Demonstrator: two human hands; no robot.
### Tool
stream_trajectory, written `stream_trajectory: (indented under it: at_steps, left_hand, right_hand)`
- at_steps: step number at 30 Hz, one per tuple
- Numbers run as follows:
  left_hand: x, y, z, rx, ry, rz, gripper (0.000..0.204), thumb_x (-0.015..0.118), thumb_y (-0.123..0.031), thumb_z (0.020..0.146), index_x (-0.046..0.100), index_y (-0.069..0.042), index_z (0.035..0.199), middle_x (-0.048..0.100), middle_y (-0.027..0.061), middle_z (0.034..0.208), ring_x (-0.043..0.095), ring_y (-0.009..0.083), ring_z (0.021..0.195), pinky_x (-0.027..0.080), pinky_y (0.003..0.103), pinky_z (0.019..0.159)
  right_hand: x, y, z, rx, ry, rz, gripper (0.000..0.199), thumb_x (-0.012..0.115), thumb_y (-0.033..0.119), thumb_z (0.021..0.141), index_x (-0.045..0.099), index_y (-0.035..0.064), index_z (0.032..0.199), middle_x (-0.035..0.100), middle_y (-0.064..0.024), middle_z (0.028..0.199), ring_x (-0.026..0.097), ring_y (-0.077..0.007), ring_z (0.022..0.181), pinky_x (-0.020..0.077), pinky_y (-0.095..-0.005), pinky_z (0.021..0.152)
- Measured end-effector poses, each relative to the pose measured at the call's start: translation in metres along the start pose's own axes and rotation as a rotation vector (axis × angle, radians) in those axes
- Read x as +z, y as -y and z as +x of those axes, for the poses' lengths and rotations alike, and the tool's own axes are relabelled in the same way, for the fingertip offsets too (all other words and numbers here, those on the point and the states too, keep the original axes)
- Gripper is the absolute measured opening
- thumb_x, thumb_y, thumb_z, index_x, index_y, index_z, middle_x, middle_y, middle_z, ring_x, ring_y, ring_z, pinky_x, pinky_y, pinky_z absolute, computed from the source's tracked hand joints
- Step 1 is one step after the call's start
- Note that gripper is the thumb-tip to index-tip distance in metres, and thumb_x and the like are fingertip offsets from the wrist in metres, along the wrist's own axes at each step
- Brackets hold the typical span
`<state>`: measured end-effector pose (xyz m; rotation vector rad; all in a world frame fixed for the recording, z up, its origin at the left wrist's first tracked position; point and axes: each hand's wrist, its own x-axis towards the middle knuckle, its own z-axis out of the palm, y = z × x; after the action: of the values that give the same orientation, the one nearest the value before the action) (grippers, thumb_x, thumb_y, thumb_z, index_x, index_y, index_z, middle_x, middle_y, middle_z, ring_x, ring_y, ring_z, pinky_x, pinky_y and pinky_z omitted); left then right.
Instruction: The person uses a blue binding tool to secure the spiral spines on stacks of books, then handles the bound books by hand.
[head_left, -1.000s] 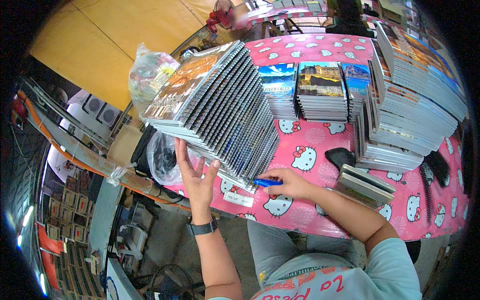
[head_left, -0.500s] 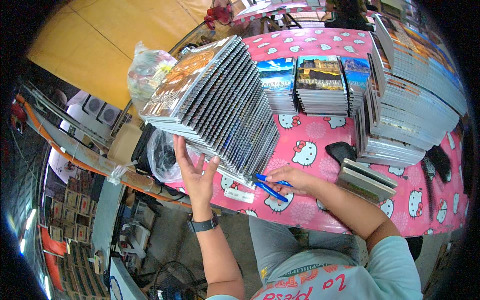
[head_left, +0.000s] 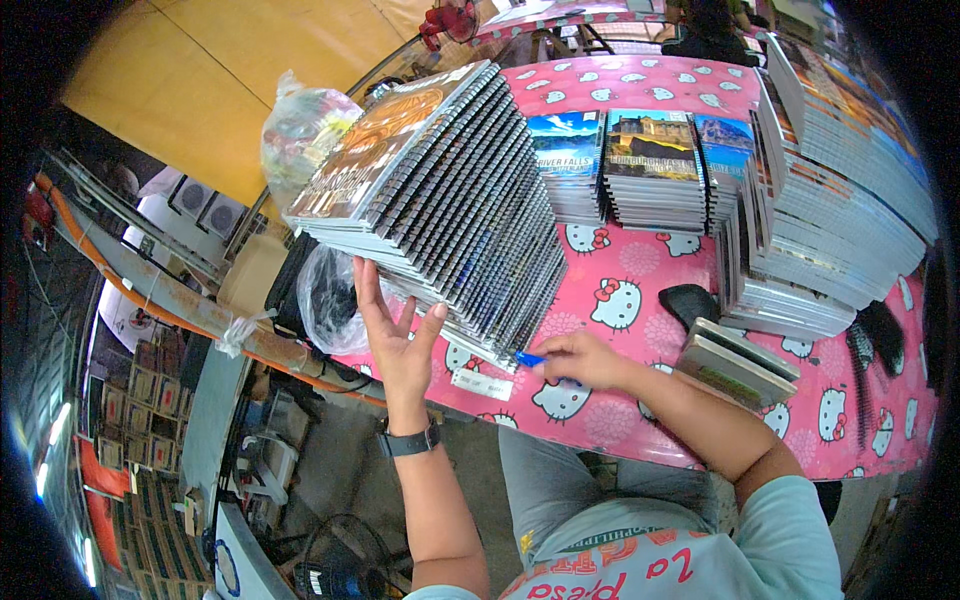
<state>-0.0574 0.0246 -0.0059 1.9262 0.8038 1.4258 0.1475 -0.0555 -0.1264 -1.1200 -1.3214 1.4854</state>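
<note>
The person stands at a table [head_left: 640,420] covered with a pink cloth printed with white cat faces. Their left hand [head_left: 395,335] is spread flat and open, palm up against the near lower edge of a tall, slanting stack of spiral-bound notebooks [head_left: 450,190]; it grips nothing, only props the stack, which leans over the table's left edge. A dark watch [head_left: 408,440] sits on that wrist.

The right hand [head_left: 580,358] rests on the cloth just beside the stack's lower right corner, fingers closed narrowly around a blue pen [head_left: 530,358] whose tip pokes out toward the notebooks. A small white label [head_left: 482,383] lies on the cloth just in front of the stack.

Off the table's left side hang two bags: a clear plastic bag [head_left: 300,130] stuffed with pale, crumpled contents I cannot make out, and below it a thinner see-through bag [head_left: 330,300] over something dark, touching the left hand's fingers.

Further back stand three shorter piles of notebooks with landscape covers [head_left: 650,160]. On the right a large leaning stack of more notebooks [head_left: 840,190] fills the table's edge. Near the right forearm lie a black pouch-like object [head_left: 690,303] and a few flat boards or pads [head_left: 740,360], stacked at a tilt.
</note>
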Motion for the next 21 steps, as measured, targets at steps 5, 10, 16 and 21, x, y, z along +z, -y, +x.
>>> stream_trajectory:
  at_steps: [5,10,16,21]
  left_hand:
    - [0.001,-0.003,0.000,-0.008,0.004,0.021,0.087,0.073,-0.006,0.071,0.022,-0.012,0.141,0.009,0.0058,0.151,0.016,0.0272,0.137,0.033,0.049,0.102]
    - [-0.001,0.003,0.001,0.019,0.004,-0.018,0.087,0.074,-0.010,0.071,0.022,-0.012,0.142,0.009,0.0060,0.151,0.017,0.0275,0.137,0.033,0.049,0.102]
    - [0.000,0.003,0.002,0.021,0.004,-0.028,0.088,0.075,-0.012,0.070,0.023,-0.012,0.141,0.010,0.0060,0.151,0.017,0.0276,0.136,0.032,0.050,0.101]
    - [-0.001,0.002,0.000,0.010,0.002,-0.016,0.088,0.075,-0.012,0.070,0.023,-0.013,0.141,0.009,0.0064,0.151,0.017,0.0278,0.137,0.032,0.050,0.101]
  right_hand:
    - [0.009,-0.005,-0.005,-0.352,-0.189,-0.451,0.040,0.069,0.022,0.071,0.061,0.0069,0.108,0.059,-0.0129,0.093,0.055,-0.0250,0.094,0.0427,-0.0388,0.082]
    - [0.014,0.000,-0.011,-0.612,-0.388,-0.863,0.042,0.068,0.021,0.068,0.061,0.0085,0.108,0.057,-0.0132,0.092,0.048,-0.0281,0.092,0.0405,-0.0382,0.079]
    - [0.003,0.009,-0.006,0.283,0.074,0.406,0.028,0.059,0.023,0.085,0.060,0.0021,0.103,0.059,-0.0004,0.075,0.054,-0.0107,0.062,0.0434,-0.0293,0.055]
    - [0.018,0.007,-0.013,-0.314,-0.218,-0.476,0.039,0.067,0.021,0.070,0.061,0.0061,0.106,0.059,-0.0120,0.082,0.056,-0.0258,0.078,0.0450,-0.0380,0.068]
